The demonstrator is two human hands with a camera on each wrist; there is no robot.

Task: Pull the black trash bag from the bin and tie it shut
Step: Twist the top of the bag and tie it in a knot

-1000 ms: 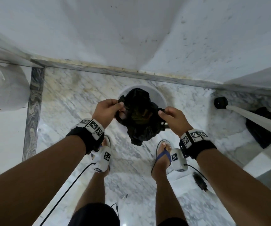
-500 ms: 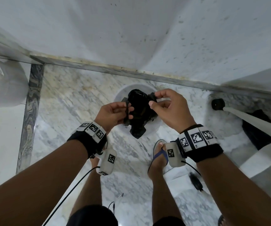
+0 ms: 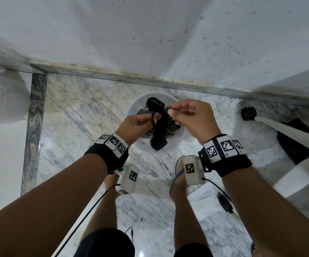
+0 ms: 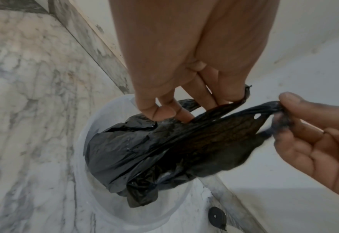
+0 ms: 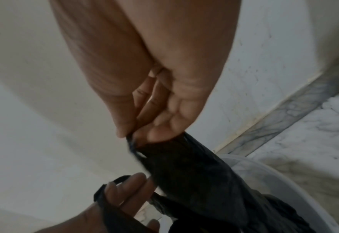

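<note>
A black trash bag (image 3: 158,127) hangs over the white round bin (image 3: 180,140), which stands on the marble floor by the wall. My left hand (image 3: 152,120) pinches one twisted corner of the bag's mouth. Close beside it, my right hand (image 3: 172,112) pinches the other corner. In the left wrist view the left hand (image 4: 194,108) holds a thin strand, the right hand (image 4: 280,107) pulls a stretched flap, and the bag (image 4: 144,149) sags into the bin (image 4: 96,205). In the right wrist view the right hand (image 5: 132,134) grips the bag (image 5: 194,173) above the left hand (image 5: 124,189).
White walls meet in a corner just behind the bin. A white pole (image 3: 289,132) with a black round foot (image 3: 248,113) slants in at the right over a dark bundle (image 3: 294,145). A white sack (image 3: 1,101) sits far left. My sandalled feet (image 3: 179,175) and trailing cables are below.
The hands held the bag's mouth spread wide; they have since come together and each now pinches a gathered corner. The bag hangs narrower over the bin.
</note>
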